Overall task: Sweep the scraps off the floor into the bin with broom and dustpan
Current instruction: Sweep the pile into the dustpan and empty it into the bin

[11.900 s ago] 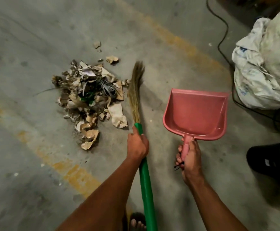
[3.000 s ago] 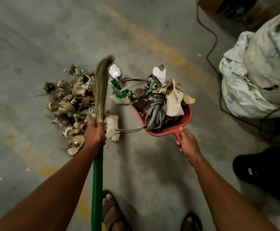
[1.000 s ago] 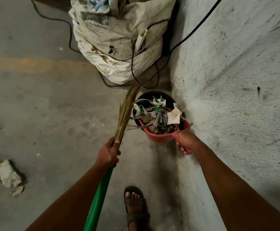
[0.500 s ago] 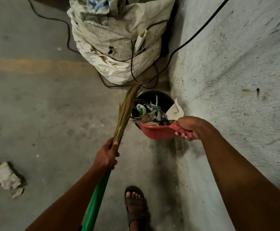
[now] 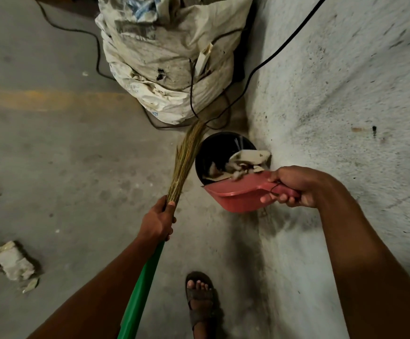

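Hiding most of the bin's (image 5: 207, 155) inside, shadow leaves only pale paper scraps (image 5: 246, 159) readable at its right rim; what lies deeper cannot be made out. The pink dustpan (image 5: 235, 196) is tipped over the bin's near edge, underside toward the camera, so its contents are largely out of sight. The right hand (image 5: 296, 185) grips its handle, fingers curled round. The left hand (image 5: 157, 221) is wrapped round the broom (image 5: 186, 157) where straw meets green handle, whose lower end is cut off. More scraps (image 5: 13, 263) lie on the floor (image 5: 64, 167) far left, partly cropped.
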The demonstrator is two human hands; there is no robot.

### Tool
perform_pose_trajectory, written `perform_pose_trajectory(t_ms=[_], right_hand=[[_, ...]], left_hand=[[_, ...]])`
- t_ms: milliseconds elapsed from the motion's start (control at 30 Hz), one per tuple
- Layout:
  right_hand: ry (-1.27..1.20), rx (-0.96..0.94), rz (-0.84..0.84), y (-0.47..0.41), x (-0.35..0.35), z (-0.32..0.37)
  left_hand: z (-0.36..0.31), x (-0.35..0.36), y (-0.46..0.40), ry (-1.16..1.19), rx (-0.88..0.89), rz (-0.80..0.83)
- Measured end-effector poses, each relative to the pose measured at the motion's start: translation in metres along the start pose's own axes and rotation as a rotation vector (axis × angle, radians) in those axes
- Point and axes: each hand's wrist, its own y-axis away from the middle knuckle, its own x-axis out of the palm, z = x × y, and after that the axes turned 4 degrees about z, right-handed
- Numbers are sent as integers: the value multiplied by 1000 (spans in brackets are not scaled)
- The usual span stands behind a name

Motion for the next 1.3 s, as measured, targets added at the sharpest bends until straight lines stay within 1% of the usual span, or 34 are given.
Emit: perform_pose_trajectory(t_ms=[67,233,467,533,667,800,833,967,1100,1167,1300], right_hand=[[32,-21,-28,10,0,2],[130,-58,-169,16,7,6],[279,-97,-254,53,-4,11],[345,-121,-320,64,-12,12],[495,-169,-515,70,-22,23],[581,-131,-519,65,-19,36],[609,-112,-544,62,-19,38],[652,-57,-744,57,-17,42],[644,-141,-960,44,-11,42],[631,-186,-972,30,-4,42],[659,-239,-906,0,12,37]], left_hand=[[0,-1,0,-3,3,7],[3,-2,3,-16,9,8],[7,1,7,8,-11,-2],[8,2,7,11,-9,-6],[10,5,3,7,2,-7],[11,9,-2,8,4,-21],[12,10,-3,11,3,-19],[12,13,-9,16,-6,-16],[13,14,-13,17,-4,-14],[14,14,-17,19,-9,-16],[16,16,-24,22,-12,-17]])
